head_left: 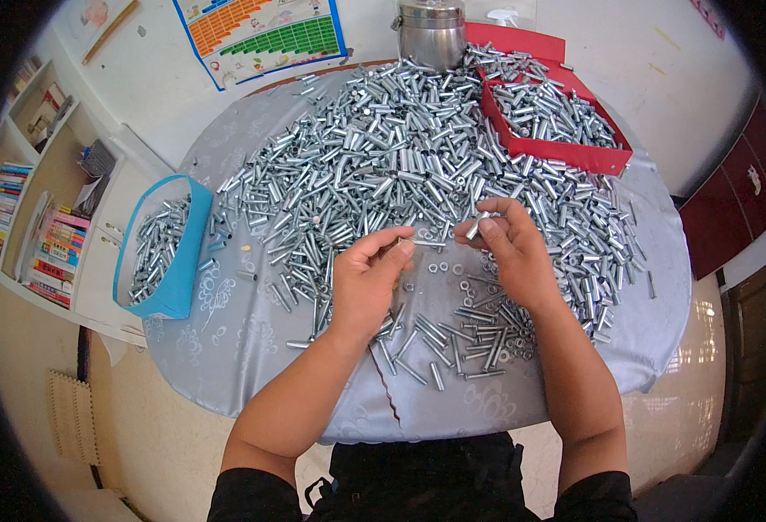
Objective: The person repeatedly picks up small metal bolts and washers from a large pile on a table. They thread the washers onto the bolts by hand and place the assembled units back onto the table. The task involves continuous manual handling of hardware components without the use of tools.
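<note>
My left hand pinches a slim silver bolt between thumb and forefinger, its shank pointing right. Just across from it, my right hand grips a short shiny metal sleeve. The bolt and the sleeve are apart. Beyond both hands spreads a large heap of metal sleeves and bolts. Between my wrists lie several loose nuts, and nearer to me a small pile of long bolts with hex heads.
A blue open box with metal pieces stands at the left of the cloth-covered round table. At the back right is a red box full of sleeves. Behind the heap stands a steel pot. Bookshelves line the left wall.
</note>
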`<state>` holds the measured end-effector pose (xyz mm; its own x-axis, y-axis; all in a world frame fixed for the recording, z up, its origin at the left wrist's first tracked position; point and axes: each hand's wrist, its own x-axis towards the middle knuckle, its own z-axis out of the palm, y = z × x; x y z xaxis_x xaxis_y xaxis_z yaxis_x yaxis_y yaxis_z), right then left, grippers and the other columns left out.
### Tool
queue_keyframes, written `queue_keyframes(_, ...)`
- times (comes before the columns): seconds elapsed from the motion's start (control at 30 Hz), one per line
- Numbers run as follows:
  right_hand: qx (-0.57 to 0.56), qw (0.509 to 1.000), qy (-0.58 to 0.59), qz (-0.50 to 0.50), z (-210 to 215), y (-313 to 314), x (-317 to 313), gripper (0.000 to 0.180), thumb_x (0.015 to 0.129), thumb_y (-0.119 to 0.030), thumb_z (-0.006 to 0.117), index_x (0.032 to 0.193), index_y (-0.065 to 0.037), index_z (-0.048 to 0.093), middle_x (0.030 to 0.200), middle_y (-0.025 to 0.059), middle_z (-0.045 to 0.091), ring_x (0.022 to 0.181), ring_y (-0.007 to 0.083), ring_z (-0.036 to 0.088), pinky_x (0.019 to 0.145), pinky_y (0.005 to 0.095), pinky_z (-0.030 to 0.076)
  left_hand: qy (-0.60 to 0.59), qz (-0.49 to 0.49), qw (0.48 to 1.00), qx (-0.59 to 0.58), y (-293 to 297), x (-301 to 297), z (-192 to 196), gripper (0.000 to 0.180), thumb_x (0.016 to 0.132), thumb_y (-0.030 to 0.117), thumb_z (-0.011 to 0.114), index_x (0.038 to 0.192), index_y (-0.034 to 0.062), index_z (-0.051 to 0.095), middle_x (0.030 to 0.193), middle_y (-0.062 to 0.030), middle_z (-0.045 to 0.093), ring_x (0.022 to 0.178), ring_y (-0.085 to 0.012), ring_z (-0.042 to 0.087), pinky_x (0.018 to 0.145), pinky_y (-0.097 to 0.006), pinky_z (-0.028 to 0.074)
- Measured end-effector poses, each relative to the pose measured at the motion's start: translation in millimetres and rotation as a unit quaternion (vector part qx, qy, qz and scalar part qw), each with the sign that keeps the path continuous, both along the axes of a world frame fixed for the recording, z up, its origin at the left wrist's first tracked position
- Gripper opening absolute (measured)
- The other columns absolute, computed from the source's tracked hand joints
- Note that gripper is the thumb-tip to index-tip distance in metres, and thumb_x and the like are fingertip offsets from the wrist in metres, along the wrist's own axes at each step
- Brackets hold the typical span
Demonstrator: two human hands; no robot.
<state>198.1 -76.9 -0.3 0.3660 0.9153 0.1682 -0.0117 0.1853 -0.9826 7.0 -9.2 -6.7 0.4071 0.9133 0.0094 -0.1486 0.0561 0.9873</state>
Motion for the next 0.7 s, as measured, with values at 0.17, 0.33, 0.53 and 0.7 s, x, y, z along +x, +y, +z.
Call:
queue_keyframes(0.17, 0.000, 0.998, -0.069, 0.008, 3, -1, 3, 0.013, 0.095, -0.012, 0.057, 0.103, -0.002, 0.055, 0.081, 0.0002, 0.058, 0.073, 0.0101, 0.056, 0.067, 0.0253, 0.047, -0.026, -0.009, 1.000, -0.012, 2, -1, -4, 0.023, 0.089, 0.008, 0.066, 0.110, -0.0016, 0.066, 0.087, -0.0040, 0.065, 0.075, -0.0095, 0.058, 0.074, -0.027, 0.053)
queue_keyframes(0.33, -0.038, 0.999, -0.017, 0.031, 8, -5, 3, 0.013, 0.092, -0.011, 0.062, 0.100, -0.003, 0.057, 0.082, -0.0010, 0.059, 0.070, 0.0061, 0.052, 0.061, 0.0217, 0.043, -0.055, -0.008, 0.998, -0.021, 0, 2, -2, 0.023, 0.089, 0.007, 0.065, 0.109, -0.0023, 0.066, 0.085, -0.0035, 0.064, 0.072, -0.0089, 0.056, 0.073, -0.027, 0.053)
queue_keyframes(0.53, -0.044, 0.997, -0.004, 0.060, 8, -6, -1, 0.012, 0.091, -0.007, 0.062, 0.102, -0.002, 0.058, 0.083, -0.0001, 0.061, 0.069, 0.0062, 0.054, 0.061, 0.0213, 0.044, -0.070, -0.010, 0.997, -0.040, 0, 3, 0, 0.022, 0.089, 0.006, 0.064, 0.109, -0.0027, 0.066, 0.084, -0.0035, 0.063, 0.071, -0.0089, 0.056, 0.072, -0.027, 0.054)
queue_keyframes(0.7, -0.066, 0.994, -0.006, 0.086, 8, -7, -4, 0.017, 0.090, -0.004, 0.061, 0.107, 0.001, 0.061, 0.085, 0.0027, 0.065, 0.069, 0.0084, 0.058, 0.063, 0.0227, 0.048, -0.053, -0.014, 0.997, -0.046, 1, 1, -1, 0.025, 0.090, 0.006, 0.063, 0.113, -0.0034, 0.064, 0.089, -0.0061, 0.066, 0.072, -0.0101, 0.059, 0.071, -0.027, 0.054)
